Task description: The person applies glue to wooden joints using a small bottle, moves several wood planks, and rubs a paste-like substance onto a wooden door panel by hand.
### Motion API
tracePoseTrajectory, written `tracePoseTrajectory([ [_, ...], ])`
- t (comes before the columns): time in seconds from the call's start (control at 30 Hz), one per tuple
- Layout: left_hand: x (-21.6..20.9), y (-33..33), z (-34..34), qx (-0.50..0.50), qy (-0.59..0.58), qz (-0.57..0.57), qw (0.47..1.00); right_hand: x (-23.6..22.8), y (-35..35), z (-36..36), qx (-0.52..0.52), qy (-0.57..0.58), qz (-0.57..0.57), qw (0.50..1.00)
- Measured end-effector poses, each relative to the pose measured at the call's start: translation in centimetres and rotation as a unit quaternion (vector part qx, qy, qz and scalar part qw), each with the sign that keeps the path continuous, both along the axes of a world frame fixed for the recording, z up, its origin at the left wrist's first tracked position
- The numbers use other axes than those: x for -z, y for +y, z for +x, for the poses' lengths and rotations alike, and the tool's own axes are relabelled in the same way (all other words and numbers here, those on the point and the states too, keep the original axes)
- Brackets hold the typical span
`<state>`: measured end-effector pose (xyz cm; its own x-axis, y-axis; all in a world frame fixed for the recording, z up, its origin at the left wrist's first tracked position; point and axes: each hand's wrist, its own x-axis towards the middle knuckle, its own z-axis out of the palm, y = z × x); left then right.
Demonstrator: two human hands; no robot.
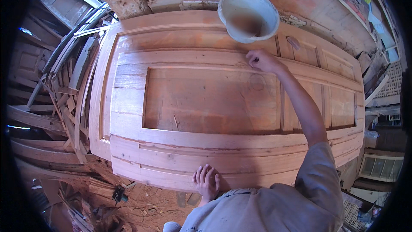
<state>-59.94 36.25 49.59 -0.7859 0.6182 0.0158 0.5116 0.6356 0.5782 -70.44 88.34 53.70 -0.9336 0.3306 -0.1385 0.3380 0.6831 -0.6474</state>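
A large pale wooden panel door (180,139) lies flat in front of me, on top of another wooden door (103,81) that shows past its left and far edges. My right hand (264,61) is stretched out over the far rail, its fingers curled together; whatever they may hold is hidden. Just beyond it stands a whitish bucket (269,28) with something brown inside. At the near edge of the door, my left hand (207,181) rests on the wood with its fingers spread. A small greyish-pink piece (294,43) lies right of the bucket.
Wood offcuts and strips (73,99) are piled along the left side. Sawdust and scraps cover the floor (150,202) at the lower left. A shelf (343,8) with assorted items runs along the upper right. A clear bottle (371,134) lies beyond the door's right end.
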Motion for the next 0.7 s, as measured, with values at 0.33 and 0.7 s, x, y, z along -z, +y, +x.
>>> tracePoseTrajectory([
  [0.33,0.1,0.3,0.0,0.007,0.004,0.008,1.0,-6.9,7.2,-5.3,0.146,0.255,0.07,0.953],
  [0.7,0.0,-0.1,0.0,0.004,0.007,0.002,1.0,4.5,-11.3,3.7,0.215,0.094,0.342,0.91],
])
